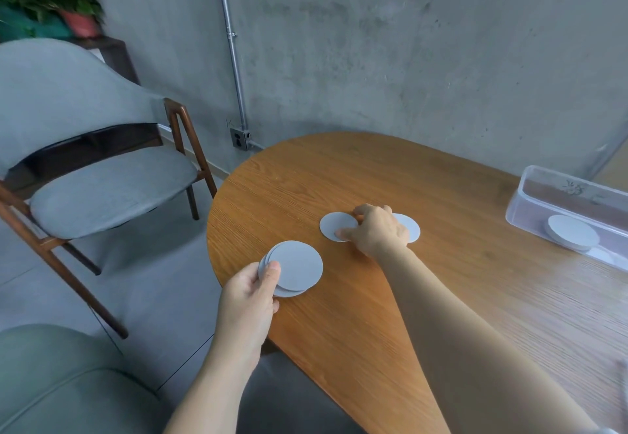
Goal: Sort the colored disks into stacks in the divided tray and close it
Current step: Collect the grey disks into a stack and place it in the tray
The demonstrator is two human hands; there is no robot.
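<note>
Left hand [249, 294] pinches fanned stack of grey disks [295, 268], thumb on top. Right hand [377, 231] covers two loose disks [334, 224] on table [339, 175]; whether gripping, cannot tell.

pale grey disks [295, 265], orange-brown table [339, 168], seemingly clear tray [530, 192].

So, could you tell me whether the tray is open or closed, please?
Open: the tray has no lid on, and a disk stack lies uncovered inside.
</note>
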